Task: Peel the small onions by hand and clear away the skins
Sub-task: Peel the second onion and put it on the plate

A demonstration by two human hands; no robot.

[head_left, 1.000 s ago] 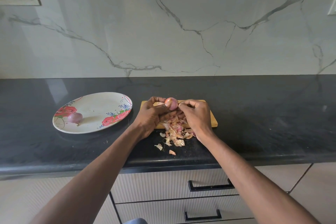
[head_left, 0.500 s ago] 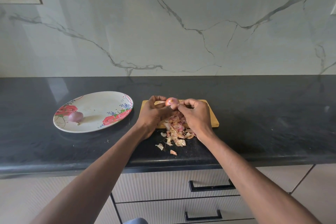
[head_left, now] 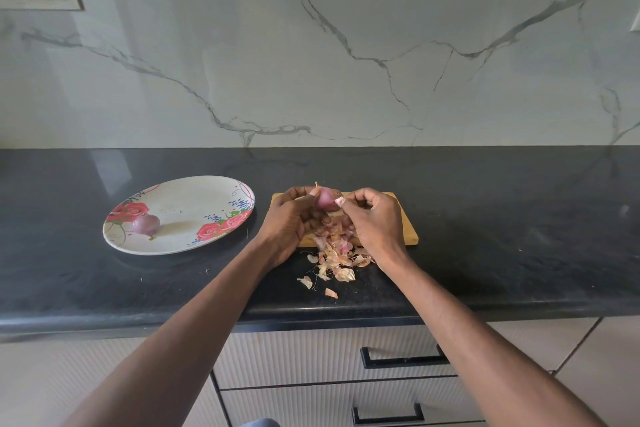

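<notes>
Both hands grip 1 round glossy onion (head_left: 325, 198): L hand (head_left: 291, 222) cradles, R hand (head_left: 372, 222) pinches papery skin.

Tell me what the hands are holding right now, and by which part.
The left hand grips a small onion by its lower body. The right hand pinches a strip of skin at the onion's right side.

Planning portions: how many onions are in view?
2. One onion lies on the plate; another onion is held between both hands over the board. Skins may hide more.
</notes>
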